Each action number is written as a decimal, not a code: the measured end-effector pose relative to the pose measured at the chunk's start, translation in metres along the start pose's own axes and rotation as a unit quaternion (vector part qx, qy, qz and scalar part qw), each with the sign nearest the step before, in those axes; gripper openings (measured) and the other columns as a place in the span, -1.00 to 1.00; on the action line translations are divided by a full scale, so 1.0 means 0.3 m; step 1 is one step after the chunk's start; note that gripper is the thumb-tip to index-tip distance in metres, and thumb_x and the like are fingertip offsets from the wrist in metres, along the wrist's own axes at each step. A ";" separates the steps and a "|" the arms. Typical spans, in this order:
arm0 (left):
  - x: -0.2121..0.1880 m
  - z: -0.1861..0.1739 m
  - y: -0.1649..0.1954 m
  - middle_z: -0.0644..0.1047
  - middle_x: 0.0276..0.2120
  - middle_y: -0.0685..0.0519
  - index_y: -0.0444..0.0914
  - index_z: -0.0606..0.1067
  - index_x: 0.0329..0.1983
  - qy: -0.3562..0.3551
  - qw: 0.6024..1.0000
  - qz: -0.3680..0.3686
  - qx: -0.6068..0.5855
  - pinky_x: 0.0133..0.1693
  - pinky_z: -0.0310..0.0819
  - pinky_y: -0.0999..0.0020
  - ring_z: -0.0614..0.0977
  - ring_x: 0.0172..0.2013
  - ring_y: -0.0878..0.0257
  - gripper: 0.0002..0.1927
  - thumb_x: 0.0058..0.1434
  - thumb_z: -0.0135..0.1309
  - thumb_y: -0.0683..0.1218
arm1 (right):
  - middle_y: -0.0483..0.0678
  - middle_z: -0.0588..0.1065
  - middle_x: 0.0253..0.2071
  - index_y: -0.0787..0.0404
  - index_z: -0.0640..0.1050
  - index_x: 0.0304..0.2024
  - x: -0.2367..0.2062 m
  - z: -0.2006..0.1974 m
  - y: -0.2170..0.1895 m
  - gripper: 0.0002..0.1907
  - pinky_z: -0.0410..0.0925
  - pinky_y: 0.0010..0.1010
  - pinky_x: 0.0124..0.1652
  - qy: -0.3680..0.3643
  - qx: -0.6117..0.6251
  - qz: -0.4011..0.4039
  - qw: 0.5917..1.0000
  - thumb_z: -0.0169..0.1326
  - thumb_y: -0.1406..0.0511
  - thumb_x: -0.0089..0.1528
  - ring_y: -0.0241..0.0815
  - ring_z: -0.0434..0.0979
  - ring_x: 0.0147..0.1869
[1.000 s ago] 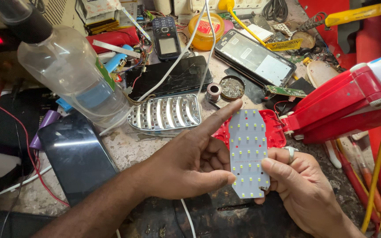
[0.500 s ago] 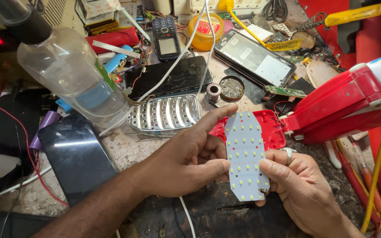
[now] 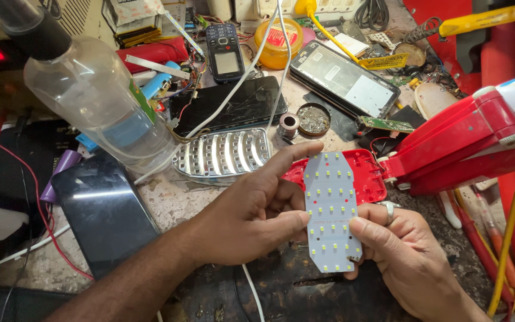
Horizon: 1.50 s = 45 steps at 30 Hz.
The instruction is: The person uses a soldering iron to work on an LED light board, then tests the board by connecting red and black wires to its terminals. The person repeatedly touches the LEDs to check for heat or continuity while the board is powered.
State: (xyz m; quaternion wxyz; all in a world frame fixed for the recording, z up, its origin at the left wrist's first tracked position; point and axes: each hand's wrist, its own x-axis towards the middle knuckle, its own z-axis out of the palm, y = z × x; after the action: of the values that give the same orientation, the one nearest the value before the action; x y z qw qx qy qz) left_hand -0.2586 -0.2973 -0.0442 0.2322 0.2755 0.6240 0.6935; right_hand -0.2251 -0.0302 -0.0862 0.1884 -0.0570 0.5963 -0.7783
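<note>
1. Thin white elongated LED circuit board (image 3: 331, 211) – held above the red plastic lamp housing (image 3: 372, 173).
2. Left hand (image 3: 251, 217) and right hand (image 3: 409, 256) pinch its edges.
3. Likely light, stiff, fragile – grip edges, not diodes.

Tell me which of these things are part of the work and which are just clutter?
In hand:
LED board, held by left hand and right hand
red lamp housing behind it
ribbed silver reflector

Lying about:
clear plastic bottle
keypad phone
cracked phone
dark tablet
solder tin
</note>
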 end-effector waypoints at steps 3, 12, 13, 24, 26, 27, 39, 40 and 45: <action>0.000 -0.001 -0.001 0.54 -0.31 0.03 -0.15 -0.06 0.61 0.000 1.000 0.009 -0.005 -0.21 0.52 0.50 0.58 -0.30 0.43 -0.14 0.30 -0.02 -0.30 | 0.06 0.61 -0.36 0.52 0.60 -0.10 0.000 0.000 0.001 -0.66 0.47 -0.35 -0.37 -0.002 -0.003 0.000 1.000 -0.01 0.29 0.36 -0.22 0.58 -0.38; -0.001 0.002 0.005 0.54 -0.29 0.05 -0.15 -0.04 0.61 0.007 1.000 0.002 0.001 -0.30 0.43 0.55 0.52 -0.33 0.49 -0.11 0.27 0.07 -0.28 | 0.08 0.61 -0.35 0.54 0.59 -0.10 0.001 0.004 0.000 -0.67 0.45 -0.35 -0.35 -0.005 0.006 -0.001 1.000 -0.02 0.31 0.38 -0.21 0.57 -0.37; -0.002 0.002 0.007 0.54 -0.30 0.05 -0.15 -0.04 0.60 0.010 1.000 0.000 0.009 -0.33 0.42 0.56 0.51 -0.34 0.49 -0.11 0.27 0.09 -0.27 | 0.09 0.60 -0.35 0.55 0.58 -0.10 0.000 0.005 -0.001 -0.67 0.45 -0.34 -0.34 -0.007 0.005 -0.003 1.000 -0.02 0.31 0.39 -0.21 0.57 -0.36; 0.002 0.005 0.014 0.55 -0.31 0.08 -0.15 -0.04 0.60 0.013 1.000 -0.007 0.001 -0.33 0.43 0.57 0.52 -0.35 0.50 -0.09 0.24 0.09 -0.27 | 0.12 0.60 -0.33 0.58 0.56 -0.06 -0.010 -0.006 -0.006 -0.64 0.45 -0.32 -0.31 -0.018 0.055 -0.028 0.998 -0.09 0.33 0.39 -0.19 0.56 -0.34; 0.001 0.004 0.010 0.53 -0.32 0.09 -0.15 -0.03 0.60 0.006 1.000 -0.004 0.000 -0.32 0.43 0.58 0.51 -0.35 0.49 -0.09 0.24 0.09 -0.27 | 0.11 0.59 -0.32 0.58 0.56 -0.05 -0.010 -0.011 -0.003 -0.65 0.43 -0.35 -0.29 -0.009 0.050 -0.029 0.998 -0.08 0.33 0.39 -0.22 0.55 -0.33; -0.001 0.004 0.009 0.52 -0.33 0.09 -0.15 -0.01 0.60 0.001 1.000 -0.003 0.006 -0.32 0.42 0.58 0.50 -0.35 0.49 -0.10 0.24 0.09 -0.28 | 0.09 0.59 -0.31 0.59 0.56 -0.04 -0.008 -0.013 -0.003 -0.65 0.41 -0.39 -0.27 0.000 0.043 -0.031 0.999 -0.08 0.34 0.40 -0.24 0.53 -0.31; -0.002 0.015 -0.005 0.49 -0.32 0.12 -0.16 0.02 0.60 -0.021 0.999 0.002 -0.034 -0.32 0.42 0.57 0.49 -0.34 0.50 -0.14 0.26 0.07 -0.29 | 0.05 0.59 -0.32 0.54 0.57 -0.10 -0.005 -0.015 -0.004 -0.68 0.40 -0.43 -0.26 0.016 0.045 -0.032 0.998 -0.06 0.34 0.40 -0.29 0.53 -0.31; -0.002 0.015 -0.005 0.50 -0.32 0.12 -0.16 0.02 0.60 -0.023 0.999 0.003 -0.031 -0.31 0.43 0.57 0.50 -0.33 0.50 -0.14 0.26 0.06 -0.29 | 0.05 0.60 -0.33 0.54 0.58 -0.11 -0.005 -0.016 -0.003 -0.69 0.40 -0.43 -0.27 0.023 0.039 -0.025 0.999 -0.06 0.34 0.39 -0.29 0.53 -0.32; -0.004 0.014 -0.008 0.49 -0.32 0.11 -0.17 0.02 0.61 -0.027 0.999 0.005 -0.037 -0.32 0.42 0.56 0.49 -0.34 0.49 -0.13 0.27 0.07 -0.29 | 0.01 0.58 -0.35 0.53 0.58 -0.13 -0.005 -0.021 0.003 -0.70 0.39 -0.45 -0.30 0.015 0.036 -0.033 0.999 -0.05 0.34 0.39 -0.31 0.50 -0.35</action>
State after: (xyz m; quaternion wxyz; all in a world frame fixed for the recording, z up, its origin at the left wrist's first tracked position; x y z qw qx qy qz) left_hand -0.2549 -0.2947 -0.0465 0.2554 0.2882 0.5899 0.7097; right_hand -0.2253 -0.0243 -0.0886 0.1559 -0.0578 0.5681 -0.8060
